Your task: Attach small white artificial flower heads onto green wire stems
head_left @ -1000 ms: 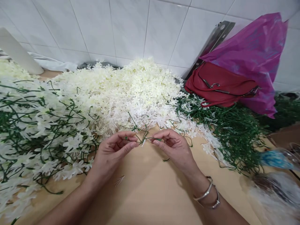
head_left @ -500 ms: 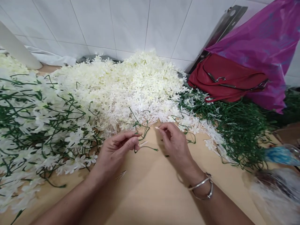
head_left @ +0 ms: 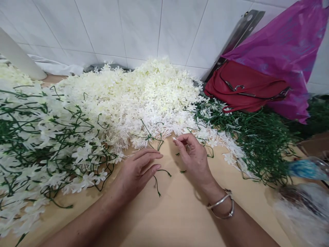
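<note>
My left hand [head_left: 135,173] hovers low over the table with thumb and fingers apart, gripping nothing visible. Just past its thumb lies a forked green artificial stem [head_left: 164,171], partly hidden by the hand. My right hand [head_left: 194,157], with bangles at the wrist, pinches a small white piece [head_left: 174,138] between thumb and forefinger; it is too small to name surely. Beyond my fingers, loose green stems [head_left: 151,137] lie at the edge of a heap of white artificial flower heads [head_left: 154,89].
White flowers on green stems [head_left: 51,137] pile up at the left. A tangle of green stems [head_left: 262,144] sits at the right, below a red handbag [head_left: 246,85] and a purple plastic bag [head_left: 282,48]. Clear plastic [head_left: 303,212] lies at the right edge. A tiled wall [head_left: 138,31] stands behind.
My left hand has opened and let go of the green stem, which now rests on the table. The white strands seen at its fingertips no longer show. My right hand keeps its pinch.
</note>
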`<action>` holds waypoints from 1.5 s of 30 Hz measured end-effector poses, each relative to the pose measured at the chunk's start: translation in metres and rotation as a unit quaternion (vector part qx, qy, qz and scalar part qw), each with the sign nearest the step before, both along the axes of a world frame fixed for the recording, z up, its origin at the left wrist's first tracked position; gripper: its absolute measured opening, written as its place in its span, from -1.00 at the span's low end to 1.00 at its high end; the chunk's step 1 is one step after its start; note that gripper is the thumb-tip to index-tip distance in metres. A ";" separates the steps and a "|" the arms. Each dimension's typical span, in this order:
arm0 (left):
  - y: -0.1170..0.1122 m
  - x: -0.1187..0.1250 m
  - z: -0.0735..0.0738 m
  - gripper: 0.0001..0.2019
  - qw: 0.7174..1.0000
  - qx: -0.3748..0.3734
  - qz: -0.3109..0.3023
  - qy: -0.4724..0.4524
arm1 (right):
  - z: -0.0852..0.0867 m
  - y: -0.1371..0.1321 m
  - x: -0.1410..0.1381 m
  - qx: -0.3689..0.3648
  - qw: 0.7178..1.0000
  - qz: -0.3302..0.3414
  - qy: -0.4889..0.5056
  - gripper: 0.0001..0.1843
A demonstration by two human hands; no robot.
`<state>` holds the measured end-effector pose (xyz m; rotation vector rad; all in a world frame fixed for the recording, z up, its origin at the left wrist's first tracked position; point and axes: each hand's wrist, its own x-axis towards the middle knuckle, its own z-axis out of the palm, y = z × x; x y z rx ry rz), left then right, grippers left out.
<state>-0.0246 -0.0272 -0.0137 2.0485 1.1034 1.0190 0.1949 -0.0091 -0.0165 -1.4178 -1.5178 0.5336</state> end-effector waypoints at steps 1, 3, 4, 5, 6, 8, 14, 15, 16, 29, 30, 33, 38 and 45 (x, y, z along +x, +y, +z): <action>-0.002 -0.001 0.001 -0.82 0.999 0.025 0.017 0.011 | 0.001 0.000 0.000 0.006 1.000 -0.002 -0.005 -0.90; -0.012 -0.003 0.001 -0.82 0.996 0.074 0.043 0.034 | 0.004 -0.001 0.000 0.019 1.000 -0.011 -0.011 -0.90; -0.018 -0.005 0.000 -0.80 0.993 0.100 0.045 0.049 | 0.005 -0.001 0.000 0.026 0.999 -0.015 -0.011 -0.90; -0.026 -0.006 -0.001 -0.76 0.989 0.124 0.036 0.067 | 0.006 -0.001 0.000 0.031 0.999 -0.018 -0.008 -0.91; -0.034 -0.008 -0.004 -0.69 0.986 0.138 0.014 0.093 | 0.006 0.000 0.001 0.035 0.999 -0.021 -0.006 -0.91; -0.045 -0.009 -0.010 -0.53 0.972 0.172 -0.036 0.155 | 0.005 0.002 0.002 0.041 0.999 -0.026 -0.001 -0.91; -0.020 0.030 -0.020 -0.37 0.941 0.232 -0.123 0.215 | -0.001 0.008 0.010 0.040 0.999 -0.015 0.009 -0.89; -0.010 0.041 -0.018 -0.41 0.943 0.242 -0.116 0.198 | -0.001 0.010 0.013 0.043 0.999 -0.022 0.014 -0.89; -0.001 0.053 -0.013 -0.46 0.946 0.254 -0.112 0.166 | 0.000 0.011 0.018 0.049 0.998 -0.036 0.023 -0.88; 0.151 0.092 0.060 -0.84 0.912 0.153 0.127 0.358 | -0.002 0.026 0.040 0.086 0.986 -0.093 0.112 -0.84; 0.150 0.091 0.061 -0.82 0.913 0.157 0.129 0.354 | -0.003 0.025 0.039 0.083 0.986 -0.087 0.112 -0.85; 0.130 0.085 0.065 -0.85 0.941 0.148 0.142 0.270 | 0.000 0.022 0.035 0.066 0.986 -0.066 0.140 -0.87; 0.077 0.068 0.055 -0.83 0.986 -0.118 0.113 -0.037 | 0.013 0.010 0.018 0.044 0.973 -0.025 0.224 -0.93; 0.051 0.051 0.029 -0.73 0.950 -0.220 0.095 -0.202 | 0.014 -0.004 -0.007 0.075 0.979 0.012 0.189 -0.92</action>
